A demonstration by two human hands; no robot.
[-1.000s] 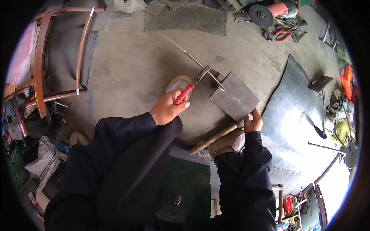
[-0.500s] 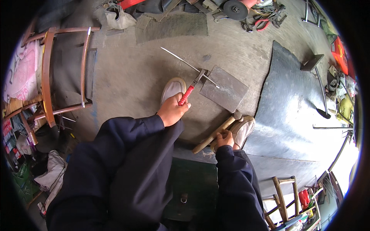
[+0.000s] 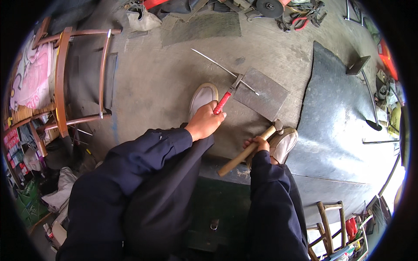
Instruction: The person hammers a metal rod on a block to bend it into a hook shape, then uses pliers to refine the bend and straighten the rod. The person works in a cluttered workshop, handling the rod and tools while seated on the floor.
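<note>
My left hand [image 3: 205, 120] is closed around the red grips of a pair of pliers [image 3: 223, 102]. The plier jaws clamp a thin metal rod [image 3: 212, 61], whose rounded near end lies over a square steel plate [image 3: 264, 96] on the floor. By my right shoe, my right hand [image 3: 260, 144] is wrapped round the wooden handle of a hammer [image 3: 237, 162], close below its metal head [image 3: 278, 125]. The hammer slants, head up and away from me, handle end toward me. Some of the right fingers are hidden by the handle.
A dark sheet [image 3: 333, 117] covers the floor at right, with a metal stand [image 3: 369, 93] on it. Pliers with red handles [image 3: 299, 23] and a grinding disc [image 3: 269, 7] lie at the far side. A wooden chair frame [image 3: 61, 82] is at left, a wooden stool [image 3: 327, 226] at lower right.
My right hand has moved up the hammer handle toward the head and now grips it. The left hand still holds the rod in the pliers over the plate. The whole view has shifted slightly.
</note>
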